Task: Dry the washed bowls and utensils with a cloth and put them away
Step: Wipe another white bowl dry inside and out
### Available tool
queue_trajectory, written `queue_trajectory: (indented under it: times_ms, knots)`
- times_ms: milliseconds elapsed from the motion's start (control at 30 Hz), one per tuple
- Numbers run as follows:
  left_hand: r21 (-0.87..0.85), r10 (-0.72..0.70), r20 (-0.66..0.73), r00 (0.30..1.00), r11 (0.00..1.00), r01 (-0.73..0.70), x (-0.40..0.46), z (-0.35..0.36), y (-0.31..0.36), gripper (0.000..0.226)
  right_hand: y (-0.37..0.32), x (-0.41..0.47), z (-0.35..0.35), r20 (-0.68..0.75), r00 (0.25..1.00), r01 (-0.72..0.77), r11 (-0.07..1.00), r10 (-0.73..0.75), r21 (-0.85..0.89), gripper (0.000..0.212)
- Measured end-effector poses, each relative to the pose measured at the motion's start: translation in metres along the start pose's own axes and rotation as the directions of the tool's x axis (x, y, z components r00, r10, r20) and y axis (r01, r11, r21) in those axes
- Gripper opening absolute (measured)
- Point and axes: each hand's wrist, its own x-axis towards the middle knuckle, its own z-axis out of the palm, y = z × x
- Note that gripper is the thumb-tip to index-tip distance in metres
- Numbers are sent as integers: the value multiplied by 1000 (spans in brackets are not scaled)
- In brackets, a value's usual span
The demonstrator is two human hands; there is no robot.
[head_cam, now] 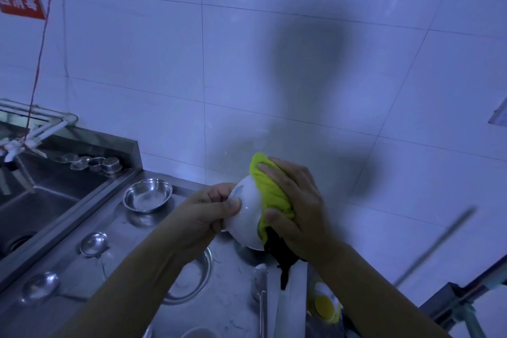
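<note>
Your left hand (204, 210) pinches the rim of the white round ceramic bowl (247, 214), held tilted above the steel table (131, 230). Your right hand (295, 200) curls round the yellow-green cloth (270, 189), pressing it on the bowl. Below lie a wide steel dish (197, 280) and a long steel spoon (259, 282); left are a small round steel bowl (147, 195) and two steel ladles (93, 243). Far left, the sink (41, 200); the red wall sign (20, 0) reads "消毒".

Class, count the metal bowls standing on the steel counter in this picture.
2: one metal bowl near the sink, another partly hidden under the left forearm. Others may lie out of view.
</note>
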Motion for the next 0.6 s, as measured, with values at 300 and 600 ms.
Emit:
queue_trajectory:
  times_ms: [300, 600]
  knots:
    - [-443, -173, -331, 928, 896, 9, 1, 2, -20, 28, 24, -19, 15, -92, 904, -400, 901, 418, 170, 40]
    - [-601, -337, -443, 831, 799, 3, 7, 11, -11, 23, -7, -21, 39, 16, 998, 62, 988, -60, -141, 42]
